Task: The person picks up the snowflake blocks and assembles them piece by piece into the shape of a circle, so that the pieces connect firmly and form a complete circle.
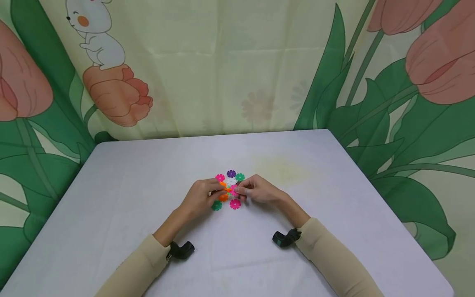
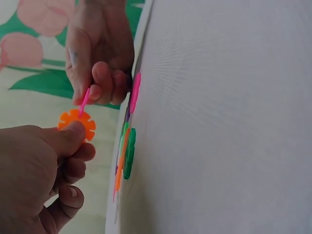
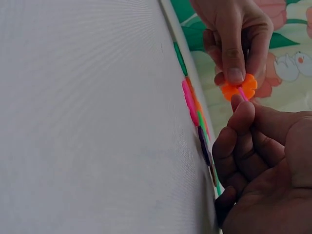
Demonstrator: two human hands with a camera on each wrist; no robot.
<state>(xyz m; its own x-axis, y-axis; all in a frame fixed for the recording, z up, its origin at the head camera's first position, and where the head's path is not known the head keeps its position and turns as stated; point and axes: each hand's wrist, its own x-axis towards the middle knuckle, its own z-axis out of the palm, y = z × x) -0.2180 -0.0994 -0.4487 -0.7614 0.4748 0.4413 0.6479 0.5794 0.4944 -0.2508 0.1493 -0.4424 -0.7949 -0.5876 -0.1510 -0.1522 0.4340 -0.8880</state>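
Note:
Between thumb and fingers, my left hand (image 1: 200, 197) pinches an orange notched plastic disc (image 2: 89, 125), held above the table. Facing it, my right hand (image 1: 261, 189) grips a pink notched disc (image 2: 84, 101), seen edge-on in both wrist views. The pink disc's edge meets the orange one roughly at right angles; I cannot tell how deep it sits in a notch. Below the hands lie more discs, among them a pink one (image 1: 235, 204), a green one (image 1: 217, 205), an orange one (image 1: 223, 197) and a purple one (image 1: 231, 173). The hands partly cover this group.
Another green disc (image 1: 240, 177) and another pink disc (image 1: 220, 177) lie at the far side of the group. The white table (image 1: 148, 165) extends around it, with a flower-printed curtain (image 1: 230, 82) behind. Black wrist cameras (image 1: 182, 250) hang under both sleeves.

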